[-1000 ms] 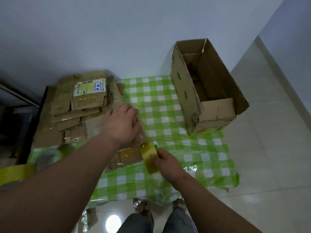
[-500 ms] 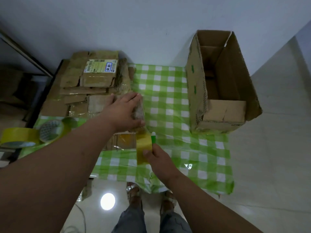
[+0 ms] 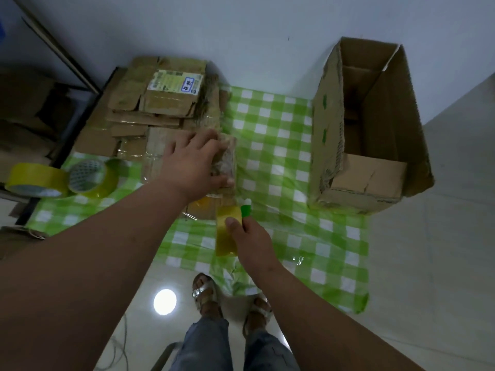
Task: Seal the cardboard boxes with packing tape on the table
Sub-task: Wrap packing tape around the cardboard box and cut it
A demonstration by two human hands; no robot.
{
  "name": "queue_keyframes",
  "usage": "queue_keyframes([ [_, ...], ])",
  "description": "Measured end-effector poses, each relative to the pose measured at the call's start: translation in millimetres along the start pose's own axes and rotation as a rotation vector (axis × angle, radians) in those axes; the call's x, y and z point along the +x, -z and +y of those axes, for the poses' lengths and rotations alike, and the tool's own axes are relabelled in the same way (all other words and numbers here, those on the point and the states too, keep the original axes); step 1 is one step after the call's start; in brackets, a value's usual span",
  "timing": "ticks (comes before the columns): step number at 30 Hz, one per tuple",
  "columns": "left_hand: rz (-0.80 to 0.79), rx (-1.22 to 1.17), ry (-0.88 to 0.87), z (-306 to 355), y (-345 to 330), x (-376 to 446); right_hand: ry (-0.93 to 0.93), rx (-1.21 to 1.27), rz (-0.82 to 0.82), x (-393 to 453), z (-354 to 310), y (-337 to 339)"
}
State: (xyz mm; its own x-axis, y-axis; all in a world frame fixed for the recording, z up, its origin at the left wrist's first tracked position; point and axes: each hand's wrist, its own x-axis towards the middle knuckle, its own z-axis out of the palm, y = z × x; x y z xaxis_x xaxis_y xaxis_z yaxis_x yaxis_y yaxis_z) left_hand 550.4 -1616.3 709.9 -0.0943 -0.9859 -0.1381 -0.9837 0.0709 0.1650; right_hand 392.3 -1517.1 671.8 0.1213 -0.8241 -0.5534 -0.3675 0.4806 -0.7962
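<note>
Left hand (image 3: 197,167) flat, fingers spread, pressing down on small box (image 3: 214,183) near counter (image 3: 281,145) middle. Right hand (image 3: 250,236) gripping yellow tape roll (image 3: 227,231) by green dispenser tab (image 3: 246,210), just at box's near edge, thumb on roll. Pile of flattened boxes (image 3: 160,108) crowds far-left, right behind left hand. Two spare rolls (image 3: 61,179) at left edge. Big open carton (image 3: 369,124) on right, well apart. Green check cloth (image 3: 294,236) hanging off near edge. Sandalled feet (image 3: 206,293) on floor below.

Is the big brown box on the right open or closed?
Open. The big box has its top flaps standing up, and its brown inside walls show.
</note>
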Motion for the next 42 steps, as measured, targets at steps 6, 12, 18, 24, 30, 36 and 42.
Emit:
queue_keyframes([
  [6, -0.028, 0.032, 0.093, 10.7, 6.7, -1.9, -0.013, -0.016, 0.008, -3.0, 2.9, 0.2],
  [12, -0.092, 0.017, 0.061, 9.1, 1.2, -11.9, 0.014, 0.072, -0.056, -10.1, 7.6, -1.8],
  [18, 0.036, -0.139, 0.042, 1.5, -5.5, -40.1, -0.061, 0.160, -0.168, -7.4, 4.1, 5.9],
  [24, 0.144, -0.065, 0.018, 9.3, -32.4, -64.9, -0.147, 0.129, -0.238, -4.1, 3.7, 15.8],
  [30, 0.182, -0.087, 0.121, 13.4, -38.9, -75.0, -0.159, 0.111, -0.070, 7.1, 11.2, 31.6],
  [36, 0.091, -0.048, 0.190, 15.3, -40.6, -76.4, 0.189, -0.695, -0.060, 37.7, 16.4, 38.2],
  [42, -0.053, -0.427, 0.276, 17.1, -42.9, -81.8, 0.265, -1.169, -0.148, 44.9, 15.8, 39.4],
])
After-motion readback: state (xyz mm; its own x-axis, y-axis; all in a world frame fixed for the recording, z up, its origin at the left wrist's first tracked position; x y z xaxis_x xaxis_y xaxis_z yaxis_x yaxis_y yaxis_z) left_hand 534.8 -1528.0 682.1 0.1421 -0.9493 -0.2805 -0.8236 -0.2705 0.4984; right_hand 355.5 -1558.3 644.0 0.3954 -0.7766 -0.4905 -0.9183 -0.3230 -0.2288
